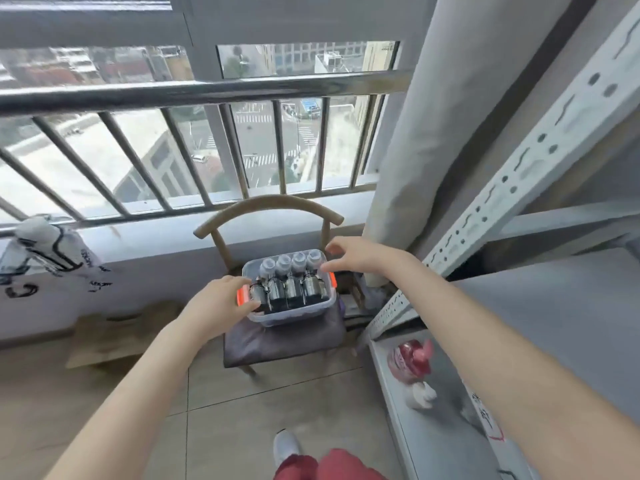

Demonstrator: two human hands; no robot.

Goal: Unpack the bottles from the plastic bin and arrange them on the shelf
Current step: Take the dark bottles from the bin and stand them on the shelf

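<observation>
Eight bottles (293,289): upright in the plastic bin (294,315), in two rows of four. White-capped row at the back, dark shiny row in front.
Plastic bin: clear, lid off, orange latch at each end. Sits on a dark cushion (277,344) on a chair (263,206) by the window railing (207,90).
Left hand (221,303): grips the bin's left end. Fingers curl over the rim above the left latch (242,296), thumb on the near side wall.
Right hand (356,256): fingers loosely extended, holding nothing, over the bin's right rear corner near the right latch (333,280). Contact with the rim: can't tell.
Shelf (571,306): grey metal rack with perforated uprights, just right of the chair. No bottles from the bin on it.
Lower shelf board (408,427): one blurred red-and-white item (412,362), can't identify it.
Curtain (415,133): hangs between chair and shelf.
</observation>
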